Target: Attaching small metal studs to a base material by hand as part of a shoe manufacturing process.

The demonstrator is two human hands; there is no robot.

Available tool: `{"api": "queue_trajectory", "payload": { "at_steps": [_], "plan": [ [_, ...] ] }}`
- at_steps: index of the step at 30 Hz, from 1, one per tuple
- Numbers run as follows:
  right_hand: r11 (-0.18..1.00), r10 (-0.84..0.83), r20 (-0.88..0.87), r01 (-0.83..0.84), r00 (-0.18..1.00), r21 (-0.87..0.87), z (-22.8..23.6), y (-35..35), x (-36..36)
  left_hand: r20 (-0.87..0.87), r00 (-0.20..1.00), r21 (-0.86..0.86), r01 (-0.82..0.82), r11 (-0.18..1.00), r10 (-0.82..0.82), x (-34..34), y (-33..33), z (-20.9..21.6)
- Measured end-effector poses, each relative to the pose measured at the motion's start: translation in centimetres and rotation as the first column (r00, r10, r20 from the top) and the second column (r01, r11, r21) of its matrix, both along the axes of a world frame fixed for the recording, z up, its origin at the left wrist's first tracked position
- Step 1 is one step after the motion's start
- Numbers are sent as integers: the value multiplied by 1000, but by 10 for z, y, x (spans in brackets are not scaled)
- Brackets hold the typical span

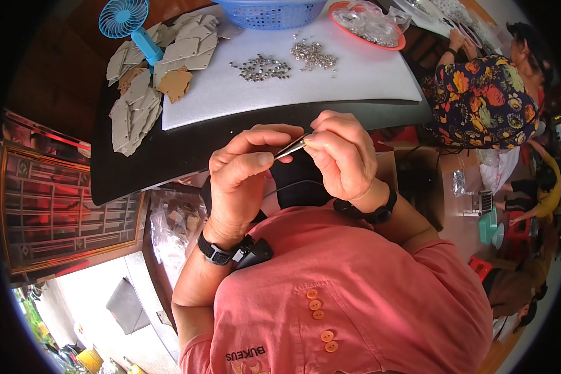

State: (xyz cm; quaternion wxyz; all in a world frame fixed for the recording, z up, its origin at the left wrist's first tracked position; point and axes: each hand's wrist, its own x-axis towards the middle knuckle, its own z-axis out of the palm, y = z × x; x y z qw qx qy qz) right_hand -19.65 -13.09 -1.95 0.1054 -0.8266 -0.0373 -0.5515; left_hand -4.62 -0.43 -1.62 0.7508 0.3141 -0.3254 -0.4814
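In front of my chest, my left hand (pixel 242 165) is closed, its thumb and fingers pinching one end of a slim, dark, shiny metal piece (pixel 289 148). Fingertips of my right hand (pixel 341 154) press together on the other end. The piece looks narrow and tapered, but its exact kind is hidden by the fingers. Beyond both hands, a white foam sheet (pixel 230 106) covers part of the black table (pixel 137 177). On the sheet lie a pile of small dark metallic pieces (pixel 262 67) and a pile of small silvery pieces (pixel 313 55).
A blue basket (pixel 271 15) and a red plate (pixel 393 43) with bagged small parts stand at the back. Grey cards (pixel 134 118) and a blue fan (pixel 144 45) are on the left. A person in a flowered top (pixel 486 100) works at the right.
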Motion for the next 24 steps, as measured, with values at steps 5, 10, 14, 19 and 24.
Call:
{"api": "queue_trajectory", "payload": {
  "at_steps": [5,10,14,19,24],
  "plan": [
    [1000,-7,92,10,996,-27,2,0,4,93,994,-62,59,996,-53,2,0,-1],
    [1000,14,-6,-14,1000,-17,5,4,-3,180,983,-112,43,993,-22,-3,2,3],
    [1000,13,87,-12,996,-16,3,4,3,245,969,-138,18,990,17,-6,3,6],
    [1000,6,92,-5,996,-14,2,5,2,265,963,-125,-18,992,51,-8,4,3],
    [1000,1,32,0,999,-10,3,8,-3,310,947,-130,-42,991,81,-10,5,2]
  ]
}}
